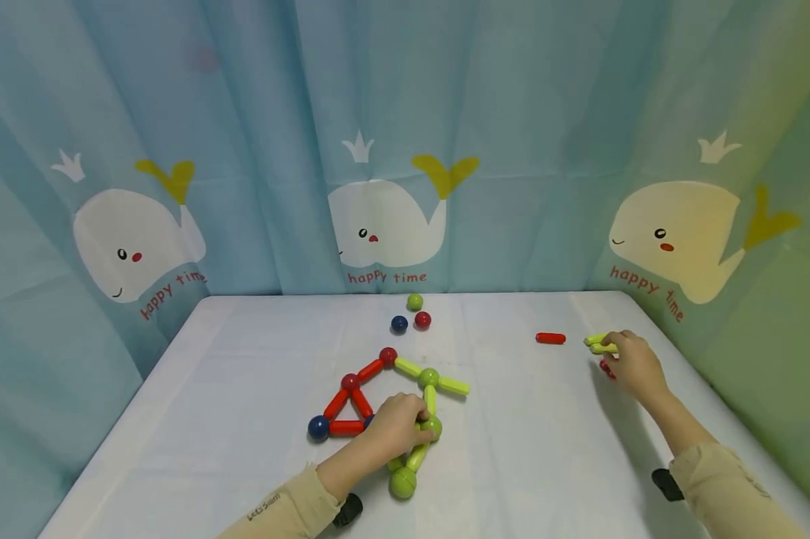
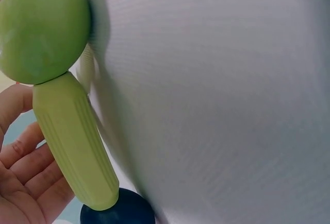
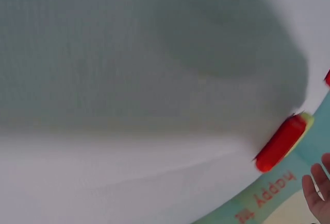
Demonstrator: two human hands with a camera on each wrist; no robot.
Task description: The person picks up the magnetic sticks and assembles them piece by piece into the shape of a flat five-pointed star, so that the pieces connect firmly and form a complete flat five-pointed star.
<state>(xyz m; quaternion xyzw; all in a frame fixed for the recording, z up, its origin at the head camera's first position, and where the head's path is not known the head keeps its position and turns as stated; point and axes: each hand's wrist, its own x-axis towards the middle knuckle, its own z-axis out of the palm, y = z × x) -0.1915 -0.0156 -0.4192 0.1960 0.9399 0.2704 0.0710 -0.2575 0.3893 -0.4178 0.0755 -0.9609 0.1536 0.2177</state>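
On the white table lies a joined frame of magnetic rods and balls. My left hand [image 1: 397, 427] grips a green ball [image 1: 433, 428] at the frame's right side and hides part of a blue ball behind its fingers. In the left wrist view a large green ball [image 2: 44, 31] joins a green rod [image 2: 77, 141], whose far end meets a blue ball [image 2: 119, 208]. At the right, my right hand [image 1: 637, 367] has its fingertips at two green rods [image 1: 599, 343], partly covering them. Beside them is a red rod [image 3: 281, 144]; the fingers [image 3: 315, 190] in that view look extended.
A single red rod [image 1: 551, 338] lies left of the right hand. Behind the frame stand a loose blue ball [image 1: 399, 324], a red ball [image 1: 422, 320] and a green ball [image 1: 415, 302]. A blue whale-print curtain [image 1: 526, 150] encloses the table's back and sides.
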